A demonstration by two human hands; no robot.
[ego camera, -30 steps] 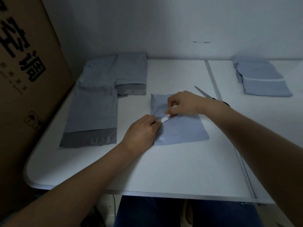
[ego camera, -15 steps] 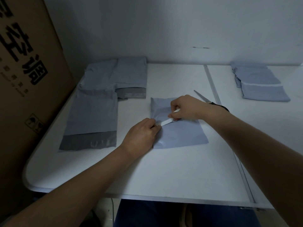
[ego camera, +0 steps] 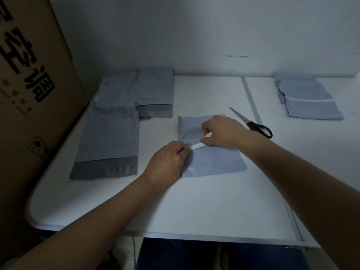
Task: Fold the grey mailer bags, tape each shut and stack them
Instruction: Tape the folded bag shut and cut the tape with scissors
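White tape strip [ego camera: 197,146] spans mid-frame across the folded mailer [ego camera: 212,160], slanting from the left hand [ego camera: 167,162] pinching its lower end up-right to the right hand [ego camera: 222,133] pinching the other.

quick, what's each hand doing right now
Left hand: pinches one end of the white strip.
Right hand: pinches the strip's other end.

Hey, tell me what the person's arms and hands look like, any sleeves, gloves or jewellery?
Both forearms are bare as far as the frame shows, so no sleeves are visible. The left hand and right hand wear no gloves, and no rings, watch or bracelet show on the visible sides. Below the table edge, dark blue trousers appear.
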